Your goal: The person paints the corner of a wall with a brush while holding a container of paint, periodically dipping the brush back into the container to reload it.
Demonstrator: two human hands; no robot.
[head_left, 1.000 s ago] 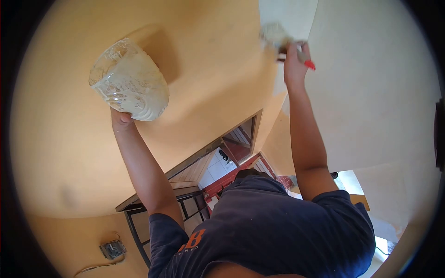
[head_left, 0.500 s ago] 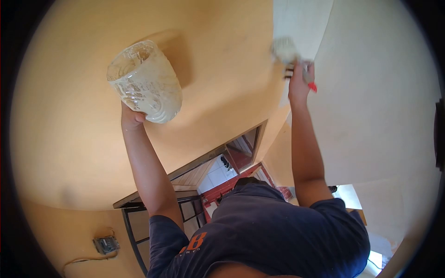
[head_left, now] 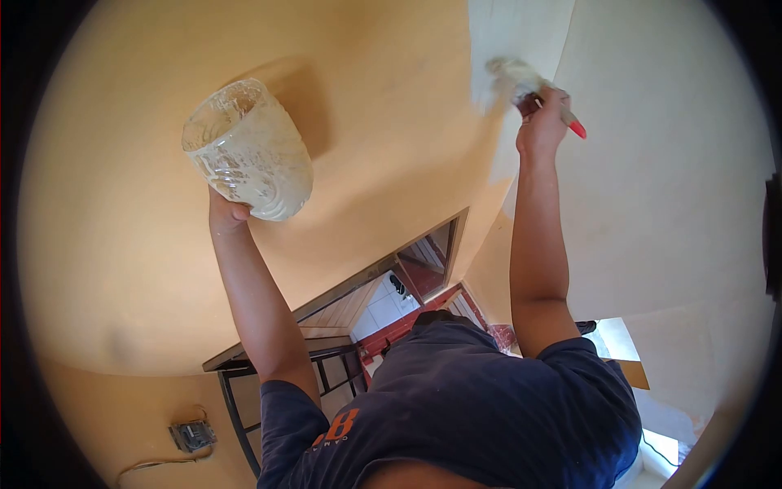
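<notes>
A clear plastic container [head_left: 265, 159], coated with pale paint, is tilted in front of the orange-yellow wall. My left hand [head_left: 228, 212] grips it from below, its fingers mostly hidden behind it. At the upper right, my right hand [head_left: 543, 122] is closed round the handle of a paintbrush [head_left: 521, 77] with a red handle tip. The bristles are pale with paint, slightly blurred, and lie at the white painted strip [head_left: 497, 37] beside the corner.
A pale wall [head_left: 652, 187] rises at the right. Below are a framed opening [head_left: 428, 253], a black metal frame [head_left: 232, 411], white floor tiles [head_left: 383, 310] and an electrical box with wires [head_left: 191, 436] on the lower left wall.
My right hand and the brush have shifted slightly right, and the brush now lies more sideways. The container in my left hand has moved a little left and down.
</notes>
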